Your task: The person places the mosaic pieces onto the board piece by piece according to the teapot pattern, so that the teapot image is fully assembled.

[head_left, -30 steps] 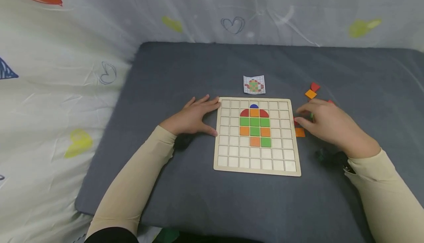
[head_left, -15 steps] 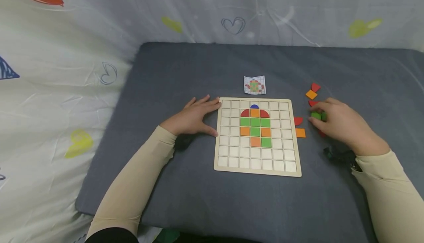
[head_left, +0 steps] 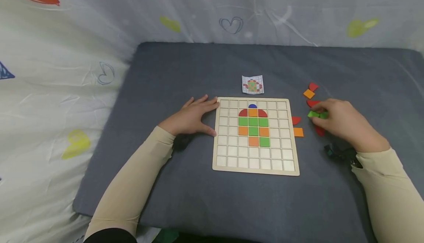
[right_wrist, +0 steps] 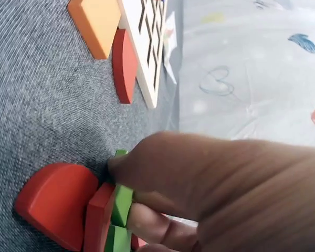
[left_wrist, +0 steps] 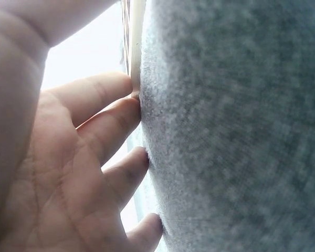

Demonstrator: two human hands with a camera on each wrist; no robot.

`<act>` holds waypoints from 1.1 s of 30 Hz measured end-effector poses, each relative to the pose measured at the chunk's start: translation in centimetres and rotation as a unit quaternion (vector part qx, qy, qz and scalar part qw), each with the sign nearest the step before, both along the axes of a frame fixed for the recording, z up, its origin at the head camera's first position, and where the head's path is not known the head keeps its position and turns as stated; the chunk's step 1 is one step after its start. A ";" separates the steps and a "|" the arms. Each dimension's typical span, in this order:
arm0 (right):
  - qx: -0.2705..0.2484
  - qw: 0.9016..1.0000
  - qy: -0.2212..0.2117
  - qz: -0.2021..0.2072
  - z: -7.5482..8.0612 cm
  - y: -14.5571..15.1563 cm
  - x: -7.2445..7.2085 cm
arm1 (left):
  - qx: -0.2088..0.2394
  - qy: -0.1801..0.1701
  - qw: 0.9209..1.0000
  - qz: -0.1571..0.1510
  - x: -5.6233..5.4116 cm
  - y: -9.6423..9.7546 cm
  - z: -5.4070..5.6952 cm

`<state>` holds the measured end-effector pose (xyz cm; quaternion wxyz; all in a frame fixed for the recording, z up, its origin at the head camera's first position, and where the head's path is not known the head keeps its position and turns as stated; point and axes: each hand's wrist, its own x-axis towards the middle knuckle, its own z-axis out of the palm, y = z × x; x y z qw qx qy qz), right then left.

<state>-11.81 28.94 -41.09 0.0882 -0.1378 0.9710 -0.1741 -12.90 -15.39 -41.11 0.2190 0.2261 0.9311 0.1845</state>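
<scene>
My left hand (head_left: 192,117) lies with spread fingers at the left edge of the wooden grid board (head_left: 228,165); in the left wrist view its fingertips meet the grey cloth beside the board's edge. Several square and quarter-round tiles, green, orange and red, plus a blue half-round, fill cells in the board's upper middle. To the right, my right hand (head_left: 342,123) pinches a green block (head_left: 313,114) between thumb and fingers, low among the loose pieces. Another green block (right_wrist: 118,239) sits against it, and a red quarter-round block (right_wrist: 58,202) lies close by.
A small printed picture card (head_left: 253,85) lies beyond the board. By the board's right edge are a red piece (head_left: 296,120) and an orange square (head_left: 298,132). Farther back lie an orange square (head_left: 309,93) and a red piece (head_left: 313,86). A patterned curtain (head_left: 198,11) hangs behind the table.
My right hand has drawn right, away from the board's edge, to the green blocks, uncovering red and orange pieces. One green block has turned slightly. The left hand has stayed put.
</scene>
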 end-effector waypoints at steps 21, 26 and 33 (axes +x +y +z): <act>-0.023 0.999 0.022 0.005 1.1 -4.2 0.7 | 0.002 0.001 1.000 -0.004 0.0 -0.1 0.0; -0.033 0.999 0.018 0.020 1.6 -6.2 1.2 | 0.003 0.001 1.000 -0.004 0.0 -0.1 0.0; -0.041 0.997 0.032 0.057 2.3 -8.9 1.9 | 0.002 -0.001 1.000 -0.001 0.0 -0.1 0.2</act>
